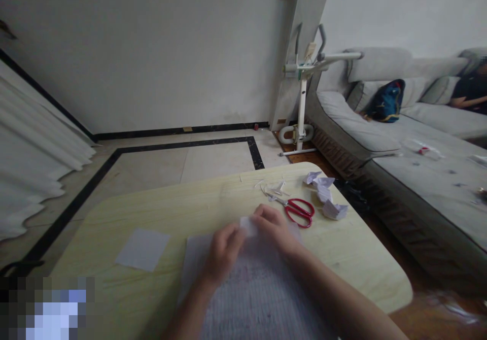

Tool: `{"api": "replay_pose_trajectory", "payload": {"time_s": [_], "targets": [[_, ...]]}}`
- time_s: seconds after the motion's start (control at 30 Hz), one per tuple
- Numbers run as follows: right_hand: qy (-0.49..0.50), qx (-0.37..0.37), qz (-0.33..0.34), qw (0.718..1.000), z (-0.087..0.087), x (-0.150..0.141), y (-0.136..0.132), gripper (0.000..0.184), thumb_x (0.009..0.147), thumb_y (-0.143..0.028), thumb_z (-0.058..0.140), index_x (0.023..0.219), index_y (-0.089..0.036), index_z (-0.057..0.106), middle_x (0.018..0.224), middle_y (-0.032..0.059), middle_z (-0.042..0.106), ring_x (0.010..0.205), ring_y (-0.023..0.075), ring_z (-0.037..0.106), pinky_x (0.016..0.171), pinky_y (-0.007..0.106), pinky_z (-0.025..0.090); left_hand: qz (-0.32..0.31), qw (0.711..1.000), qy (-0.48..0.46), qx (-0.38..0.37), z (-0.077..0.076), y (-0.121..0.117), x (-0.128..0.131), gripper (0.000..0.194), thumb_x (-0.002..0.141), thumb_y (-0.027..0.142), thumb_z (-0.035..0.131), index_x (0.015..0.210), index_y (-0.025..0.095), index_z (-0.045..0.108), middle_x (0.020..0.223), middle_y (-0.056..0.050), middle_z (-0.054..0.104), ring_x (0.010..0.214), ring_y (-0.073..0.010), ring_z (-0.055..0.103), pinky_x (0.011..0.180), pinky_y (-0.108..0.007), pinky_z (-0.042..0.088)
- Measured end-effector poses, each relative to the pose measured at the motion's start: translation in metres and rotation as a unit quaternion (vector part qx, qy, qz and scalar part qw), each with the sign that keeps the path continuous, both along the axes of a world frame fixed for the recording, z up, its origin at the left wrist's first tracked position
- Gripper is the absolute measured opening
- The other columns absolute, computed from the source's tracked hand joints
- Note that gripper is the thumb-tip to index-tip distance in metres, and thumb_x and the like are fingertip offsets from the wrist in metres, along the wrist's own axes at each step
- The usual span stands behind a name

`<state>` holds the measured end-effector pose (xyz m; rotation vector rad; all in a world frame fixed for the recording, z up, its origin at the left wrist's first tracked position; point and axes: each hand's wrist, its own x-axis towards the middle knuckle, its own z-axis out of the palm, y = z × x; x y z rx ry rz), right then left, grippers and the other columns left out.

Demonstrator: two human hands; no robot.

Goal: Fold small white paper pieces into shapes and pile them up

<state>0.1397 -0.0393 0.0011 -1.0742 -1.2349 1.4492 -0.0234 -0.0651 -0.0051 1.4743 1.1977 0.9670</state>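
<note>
A small piece of white paper (pixel 248 227) is held between my two hands, above a large lined sheet (pixel 247 289) with writing on it. My left hand (pixel 227 248) pinches the paper's left side. The fingers of my right hand (pixel 272 223) are closed on its right side. Just beyond my right hand lie red-handled scissors (pixel 300 212), with thin paper scraps (pixel 279 188) by the blades. Several folded paper shapes (pixel 324 190) stand at the table's far right. On the left rests a loose square of paper (pixel 143 249).
The pale wooden table (pixel 114 210) has rounded corners. To the right is a grey sofa (pixel 418 157) with a blue bag (pixel 388 101) and a seated person (pixel 472 89). White exercise equipment (pixel 302 101) stands by the wall, and a white curtain (pixel 34 162) hangs at left.
</note>
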Motion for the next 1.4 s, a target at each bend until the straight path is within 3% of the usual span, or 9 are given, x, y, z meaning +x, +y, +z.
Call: {"api": "replay_pose_trajectory", "payload": {"time_s": [0.1, 0.37, 0.5, 0.6, 0.73, 0.9, 1.17, 1.4], "targets": [[0.006, -0.011, 0.004, 1.0, 0.0, 0.001, 0.0, 0.027, 0.079, -0.039, 0.06, 0.065, -0.018, 0.05, 0.056, -0.0041, 0.048, 0.051, 0.01, 0.042, 0.047, 0.022, 0.032, -0.006, 1.0, 0.004, 0.007, 0.002, 0.001, -0.001, 0.035, 0.088, 0.039, 0.046, 0.061, 0.018, 0.048, 0.057, 0.002, 0.049, 0.058, -0.012, 0.05, 0.059, -0.021, 0.038], [-0.042, 0.042, 0.039, 0.997, 0.001, -0.003, 0.001, 0.02, 0.078, -0.034, 0.064, 0.071, -0.017, 0.058, 0.067, -0.0017, 0.056, 0.064, 0.0123, 0.051, 0.06, 0.024, 0.04, -0.022, 0.998, 0.057, 0.024, -0.002, 0.001, -0.002, 0.035, 0.087, 0.041, 0.048, 0.06, 0.018, 0.048, 0.054, 0.003, 0.048, 0.053, -0.0119, 0.048, 0.053, -0.021, 0.035], [-0.04, 0.026, 0.029, 0.998, -0.002, -0.002, 0.002, 0.022, 0.08, -0.037, 0.061, 0.071, -0.017, 0.056, 0.067, -0.0018, 0.055, 0.063, 0.0124, 0.05, 0.057, 0.023, 0.038, 0.031, 0.998, 0.047, 0.027, 0.007, 0.003, 0.0, 0.032, 0.087, 0.04, 0.05, 0.065, 0.017, 0.053, 0.056, 0.002, 0.051, 0.056, -0.0123, 0.051, 0.055, -0.021, 0.038], [-0.067, 0.032, 0.036, 0.997, -0.002, -0.001, 0.001, 0.023, 0.081, -0.038, 0.058, 0.071, -0.017, 0.054, 0.066, -0.0021, 0.053, 0.062, 0.0121, 0.048, 0.056, 0.023, 0.036, 0.053, 0.998, 0.025, 0.014, 0.01, 0.004, 0.0, 0.029, 0.087, 0.04, 0.051, 0.068, 0.017, 0.055, 0.056, 0.003, 0.053, 0.054, -0.012, 0.051, 0.053, -0.021, 0.038], [-0.097, 0.048, 0.047, 0.993, 0.002, 0.0, -0.001, 0.027, 0.082, -0.037, 0.054, 0.064, -0.017, 0.049, 0.061, -0.0032, 0.045, 0.061, 0.0115, 0.043, 0.056, 0.023, 0.033, 0.018, 1.0, 0.007, 0.002, 0.007, 0.003, -0.001, 0.034, 0.087, 0.039, 0.05, 0.062, 0.017, 0.052, 0.051, 0.003, 0.05, 0.051, -0.011, 0.05, 0.052, -0.02, 0.038], [-0.061, 0.0, 0.121, 0.991, 0.007, 0.003, -0.002, 0.028, 0.08, -0.036, 0.053, 0.062, -0.017, 0.046, 0.057, -0.0046, 0.039, 0.054, 0.0098, 0.037, 0.051, 0.022, 0.029, 0.032, 0.999, -0.015, -0.028, 0.005, 0.003, -0.002, 0.03, 0.086, 0.038, 0.052, 0.065, 0.017, 0.053, 0.05, 0.005, 0.046, 0.048, -0.0104, 0.048, 0.049, -0.019, 0.037], [-0.064, -0.007, 0.075, 0.995, 0.005, 0.001, -0.002, 0.03, 0.08, -0.039, 0.051, 0.06, -0.017, 0.045, 0.056, -0.0042, 0.039, 0.053, 0.0097, 0.036, 0.048, 0.021, 0.028, 0.02, 0.998, -0.045, -0.05, 0.003, 0.004, -0.001, 0.028, 0.084, 0.039, 0.054, 0.069, 0.016, 0.054, 0.054, 0.004, 0.05, 0.051, -0.0104, 0.05, 0.049, -0.019, 0.038], [-0.154, 0.06, 0.089, 0.982, 0.007, 0.002, -0.001, 0.034, 0.084, -0.04, 0.046, 0.059, -0.017, 0.043, 0.058, -0.0037, 0.037, 0.057, 0.0104, 0.038, 0.051, 0.022, 0.03, 0.018, 0.999, -0.031, -0.027, 0.002, 0.006, 0.001, 0.027, 0.085, 0.038, 0.053, 0.071, 0.016, 0.057, 0.054, 0.004, 0.051, 0.051, -0.0104, 0.05, 0.049, -0.019, 0.038]]}}
